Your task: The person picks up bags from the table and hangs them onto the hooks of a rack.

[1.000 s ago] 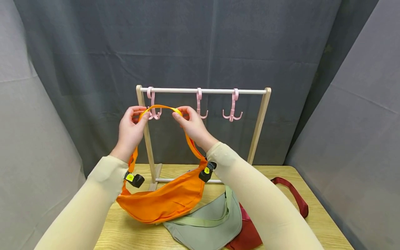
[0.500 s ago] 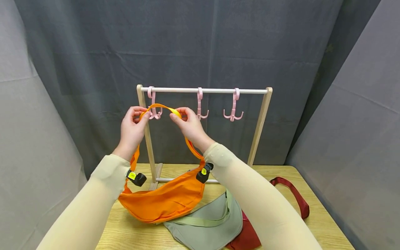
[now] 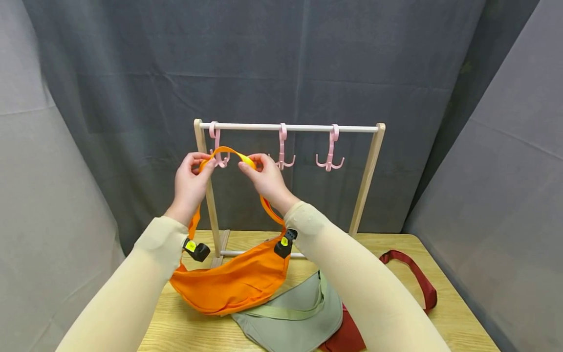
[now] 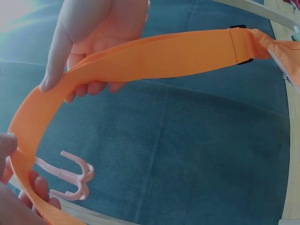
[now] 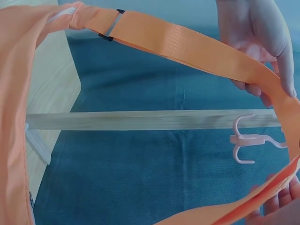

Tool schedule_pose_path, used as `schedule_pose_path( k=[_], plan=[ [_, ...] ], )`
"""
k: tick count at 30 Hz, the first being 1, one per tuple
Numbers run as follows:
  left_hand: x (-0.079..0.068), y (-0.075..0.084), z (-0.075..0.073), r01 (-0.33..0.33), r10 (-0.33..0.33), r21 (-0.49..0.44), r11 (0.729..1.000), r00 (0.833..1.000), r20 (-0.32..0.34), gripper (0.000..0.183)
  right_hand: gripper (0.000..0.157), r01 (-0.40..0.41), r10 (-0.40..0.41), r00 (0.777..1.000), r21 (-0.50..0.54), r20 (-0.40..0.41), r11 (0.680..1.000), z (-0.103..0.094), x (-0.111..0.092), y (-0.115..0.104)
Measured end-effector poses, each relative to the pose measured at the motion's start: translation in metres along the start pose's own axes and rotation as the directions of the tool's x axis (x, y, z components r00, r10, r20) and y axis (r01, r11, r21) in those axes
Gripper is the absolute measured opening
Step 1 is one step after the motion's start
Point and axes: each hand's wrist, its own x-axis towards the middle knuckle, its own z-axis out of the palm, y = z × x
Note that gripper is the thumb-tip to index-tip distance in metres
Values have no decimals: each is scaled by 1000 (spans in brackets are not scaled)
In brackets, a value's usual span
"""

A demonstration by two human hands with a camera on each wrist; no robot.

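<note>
1. From the head, the orange bag (image 3: 233, 288) is bright and plain, with a round, curved bottom like a big smile and a few soft creases. It hangs over the bench (image 3: 176, 322), in front of the wooden rack (image 3: 365, 181).
2. The left hand (image 3: 191, 183) and the right hand (image 3: 268, 181) each pinch the strap (image 3: 226, 149) between thumb and fingers. A short bit of strap makes a little hill between them, in front of the left pink hook (image 3: 217, 139).
3. A grey-green bag (image 3: 303, 330) and a red bag (image 3: 345, 332) lie on the bench. I can't tell if the orange bag touches the grey-green one.
4. From the left wrist, the strap looks flat, wide and smooth. It bends in a big curve and has a black buckle (image 4: 244, 61) near the bag, where a zip (image 4: 286, 76) shows.
5. From the right wrist, the strap is a big loop with fine lines across it. Both hands hold its far end, and the pink hook shows inside the loop.
</note>
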Motion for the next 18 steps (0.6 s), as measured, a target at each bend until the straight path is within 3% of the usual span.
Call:
schedule_pose_path(
  k=[18],
  plan=[
    [5,-8,6,68,-68,49,996,998,7,35,43,-25,25,1000,-61,-8,998,5,7,10]
  ],
)
